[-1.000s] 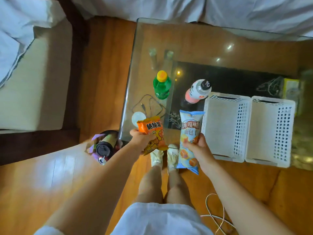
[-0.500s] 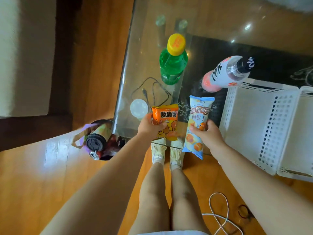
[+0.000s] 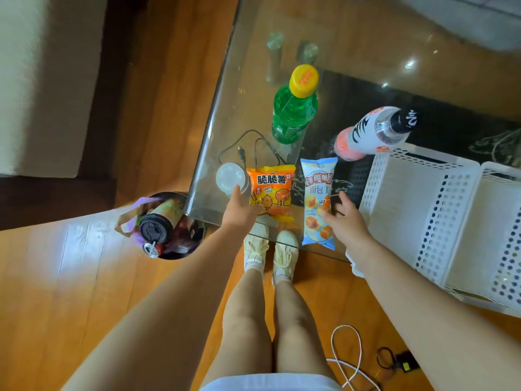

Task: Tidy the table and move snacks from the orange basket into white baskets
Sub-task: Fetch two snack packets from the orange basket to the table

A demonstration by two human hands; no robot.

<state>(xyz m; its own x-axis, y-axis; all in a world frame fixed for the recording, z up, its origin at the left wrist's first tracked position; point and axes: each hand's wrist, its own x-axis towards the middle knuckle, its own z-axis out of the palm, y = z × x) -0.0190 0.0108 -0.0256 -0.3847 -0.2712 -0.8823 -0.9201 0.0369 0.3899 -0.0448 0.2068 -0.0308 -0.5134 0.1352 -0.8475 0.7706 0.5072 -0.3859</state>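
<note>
I find both snack packets now lying flat on the glass tabletop (image 3: pixel 352 38) near its front edge; half a second ago each was held upright in a hand. The orange packet (image 3: pixel 272 193) lies at my left hand (image 3: pixel 239 211), whose grip is loosened, though I cannot tell whether the fingers are clear of it. The blue packet (image 3: pixel 318 201) lies just beside my right hand (image 3: pixel 342 218), fingers spread and open, perhaps grazing its edge. I judge both released, so neither is binned yet. The two white baskets (image 3: pixel 423 198) stand side by side to the right; what I can see of them is empty. No orange basket is in view. The floor bin (image 3: pixel 165 221) holds a cup and wrappers.
</note>
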